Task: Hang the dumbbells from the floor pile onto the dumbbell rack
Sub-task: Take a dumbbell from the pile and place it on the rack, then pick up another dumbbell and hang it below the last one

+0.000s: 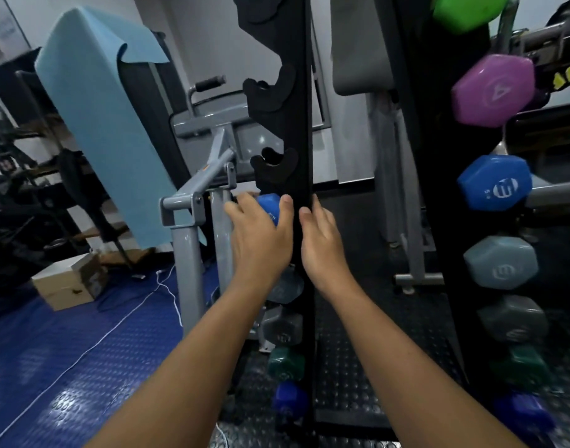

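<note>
A tall black dumbbell rack (pixel 301 130) stands in front of me, with two empty hooks at its upper left. My left hand (pixel 261 234) grips the head of a blue dumbbell (pixel 270 208) at the rack's left side, just under an empty hook. My right hand (pixel 320 240) rests against the rack's black upright, its fingers partly hidden behind the upright. Below my hands hang grey-blue (pixel 288 286), grey (pixel 283 328), green (pixel 285 365) and dark blue (pixel 290 399) dumbbells. The rack's right side carries green (pixel 467 11), purple (pixel 493 90), blue (pixel 495 182), light blue (pixel 500 263) and darker ones beneath.
A grey exercise machine (pixel 196 202) stands just left of the rack with a light blue mat (pixel 102 124) draped over it. A cardboard box (pixel 67 282) and a white cable (pixel 122 321) lie on the blue floor mat at left. Black studded flooring lies under the rack.
</note>
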Motion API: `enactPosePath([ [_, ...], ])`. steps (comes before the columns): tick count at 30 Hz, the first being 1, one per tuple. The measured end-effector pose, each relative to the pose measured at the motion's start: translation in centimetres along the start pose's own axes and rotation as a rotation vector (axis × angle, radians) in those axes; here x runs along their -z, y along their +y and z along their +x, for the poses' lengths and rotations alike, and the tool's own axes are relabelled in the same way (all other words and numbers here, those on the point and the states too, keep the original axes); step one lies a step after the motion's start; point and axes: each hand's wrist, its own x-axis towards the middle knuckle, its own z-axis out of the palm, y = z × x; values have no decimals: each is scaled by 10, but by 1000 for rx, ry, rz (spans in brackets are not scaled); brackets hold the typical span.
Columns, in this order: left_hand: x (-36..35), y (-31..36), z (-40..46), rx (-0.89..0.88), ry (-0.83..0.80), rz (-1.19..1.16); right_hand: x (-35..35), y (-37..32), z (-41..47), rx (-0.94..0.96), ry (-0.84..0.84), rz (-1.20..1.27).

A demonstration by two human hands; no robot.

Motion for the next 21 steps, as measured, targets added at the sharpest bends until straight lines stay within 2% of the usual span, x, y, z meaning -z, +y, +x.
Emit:
enactPosePath([
  [3, 1, -4, -1, -118, -53, 90, 0, -4, -2, -16, 2, -7],
  [9, 11, -7, 0, -147, -118, 119, 4, -4, -10, -41, -17, -14],
  [15, 26, -22, -23, 11, -146, -9, 5, -2, -28, -67, -35, -90],
  [21, 40, -58, -121, 185, -199, -108, 11, 11, -72, -89, -44, -243],
])
